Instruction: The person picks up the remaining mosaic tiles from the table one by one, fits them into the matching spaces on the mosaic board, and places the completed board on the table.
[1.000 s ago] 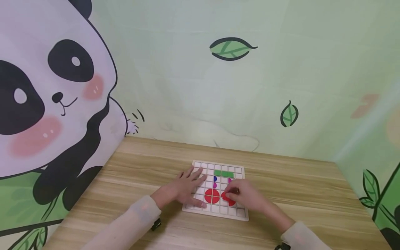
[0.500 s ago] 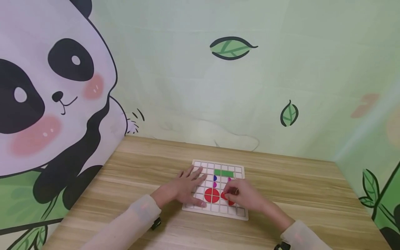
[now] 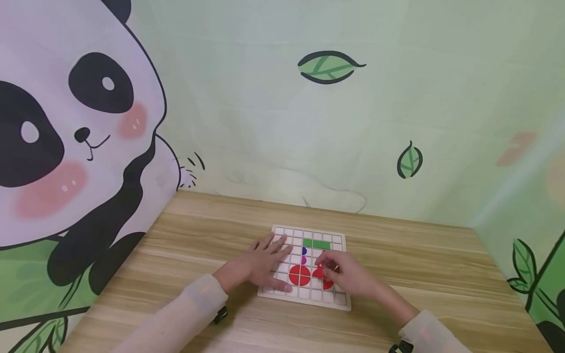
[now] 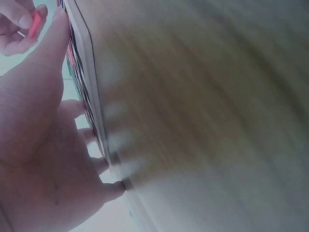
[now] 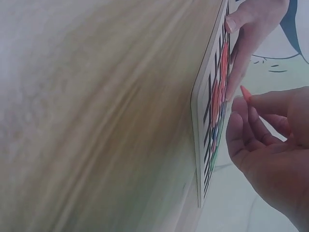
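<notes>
A white grid board (image 3: 328, 297) lies on the wooden table. My left hand (image 3: 260, 264) rests on its left side, fingers spread, thumb near the lower edge. Over the board's right half, my right hand (image 3: 346, 273) pinches a small red piece (image 5: 245, 93) between thumb and fingertips; it stands off the board in the right wrist view. Beneath that hand, another red piece (image 3: 328, 285) shows in part. Between the hands is a red circle (image 3: 299, 275) made of quarter pieces. Above it sit a magenta half-round piece (image 3: 303, 260), a blue half-round piece (image 3: 304, 251) and a green strip (image 3: 316, 243).
The wooden table (image 3: 212, 215) reaches back to a green fabric wall (image 3: 247, 122) printed with leaves. A large printed panda (image 3: 101, 122) covers the left wall. Dark wrist bands (image 3: 220, 315) show at both sleeves.
My right hand has lifted and turned slightly with the red piece, now covering the magenta piece on the right. My left hand has stayed in place on the board.
</notes>
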### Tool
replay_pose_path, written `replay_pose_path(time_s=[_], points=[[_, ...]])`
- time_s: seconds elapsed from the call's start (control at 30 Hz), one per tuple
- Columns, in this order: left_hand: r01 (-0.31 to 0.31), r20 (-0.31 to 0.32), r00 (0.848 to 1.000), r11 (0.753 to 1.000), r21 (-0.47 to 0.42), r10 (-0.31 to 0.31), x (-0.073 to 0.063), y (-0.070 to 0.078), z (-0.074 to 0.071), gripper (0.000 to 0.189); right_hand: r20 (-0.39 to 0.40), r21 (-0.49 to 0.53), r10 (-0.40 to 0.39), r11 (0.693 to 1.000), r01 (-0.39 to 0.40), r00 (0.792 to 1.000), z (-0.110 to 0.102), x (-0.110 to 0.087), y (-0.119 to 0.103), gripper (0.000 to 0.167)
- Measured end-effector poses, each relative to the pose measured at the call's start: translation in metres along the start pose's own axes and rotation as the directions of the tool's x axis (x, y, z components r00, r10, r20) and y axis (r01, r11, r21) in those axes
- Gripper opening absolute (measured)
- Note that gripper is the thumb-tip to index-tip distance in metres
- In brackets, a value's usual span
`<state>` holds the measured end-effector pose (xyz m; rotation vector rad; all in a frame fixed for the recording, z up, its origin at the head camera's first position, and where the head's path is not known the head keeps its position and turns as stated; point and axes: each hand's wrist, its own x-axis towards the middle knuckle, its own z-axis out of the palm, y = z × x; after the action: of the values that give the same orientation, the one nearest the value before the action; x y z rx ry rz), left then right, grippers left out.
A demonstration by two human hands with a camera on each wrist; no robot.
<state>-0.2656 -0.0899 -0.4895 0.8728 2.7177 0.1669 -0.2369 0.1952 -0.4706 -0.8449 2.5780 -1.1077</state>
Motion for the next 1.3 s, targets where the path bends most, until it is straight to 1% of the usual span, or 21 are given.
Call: replay_pose_path(time_s=[0.2,0.3,0.43,0.5,0.6,0.77,0.83,0.93,1.03,1.3], points=[[-0.002,-0.006,1.0,1.0,-0.003,0.002,0.0,0.0,-0.001,0.115,-0.009,0.0,0.04,0.999,-0.04,0.999,0.002,0.0,0.0,0.01],[-0.002,-0.004,1.0,1.0,-0.004,0.002,0.0,0.0,-0.001,0.115,-0.021,-0.028,0.032,0.999,-0.033,0.999,0.004,0.001,0.001,0.009],[0.003,-0.002,1.0,1.0,-0.005,-0.003,0.001,-0.001,0.0,0.115,-0.034,-0.123,-0.015,0.992,0.011,0.999,0.007,0.003,-0.001,0.01],[0.005,-0.002,1.0,1.0,-0.002,-0.005,0.002,-0.001,0.0,0.116,-0.037,-0.184,-0.034,0.983,0.027,0.999,0.009,0.004,-0.002,0.011],[0.005,-0.002,1.0,1.0,0.0,-0.005,0.001,-0.001,0.0,0.115,-0.035,-0.258,-0.042,0.966,0.032,0.998,0.012,0.005,-0.002,0.012],[0.002,0.006,1.0,1.0,0.002,-0.002,0.0,0.0,-0.001,0.115,-0.033,-0.342,-0.08,0.937,0.064,0.996,0.016,0.007,-0.002,0.014],[0.002,0.01,1.0,1.0,0.002,-0.002,0.0,0.001,-0.001,0.114,-0.032,-0.359,-0.093,0.93,0.076,0.995,0.017,0.007,-0.003,0.013],[0.001,0.007,1.0,1.0,0.0,-0.001,-0.002,0.002,-0.003,0.114,-0.029,-0.372,-0.1,0.924,0.082,0.995,0.018,0.007,-0.004,0.012],[0.003,0.009,1.0,1.0,0.005,-0.003,-0.002,0.002,-0.003,0.114,-0.019,-0.368,-0.102,0.926,0.088,0.995,0.018,0.007,-0.004,0.011],[0.002,0.01,1.0,1.0,0.009,-0.002,-0.002,0.003,-0.003,0.114,0.058,-0.281,-0.064,0.957,0.078,0.996,0.016,0.003,-0.003,0.011]])
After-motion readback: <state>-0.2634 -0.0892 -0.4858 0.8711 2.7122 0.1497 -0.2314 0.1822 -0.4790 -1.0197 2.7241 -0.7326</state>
